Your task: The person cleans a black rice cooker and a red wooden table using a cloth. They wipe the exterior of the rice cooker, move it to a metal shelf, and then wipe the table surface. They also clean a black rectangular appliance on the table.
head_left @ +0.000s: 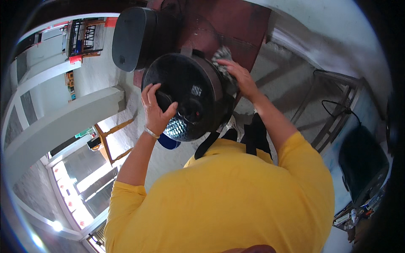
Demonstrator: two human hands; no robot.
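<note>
A round black electric cooker with a glossy top stands on the front part of a dark red table, close to my body. My left hand is on the left side of its lid, thumb and fingers spread around a dark raised part; the palm side is hidden. A crumpled grey cloth is in my right hand, pressed against or very near the cooker's right side wall. Some fingers of that hand are hidden by the cloth.
A dark grey appliance stands left of the cooker on the dark red table. On the floor at left is a wooden stool. A dark chair and a wooden frame are on the right. A blue object shows below the cooker.
</note>
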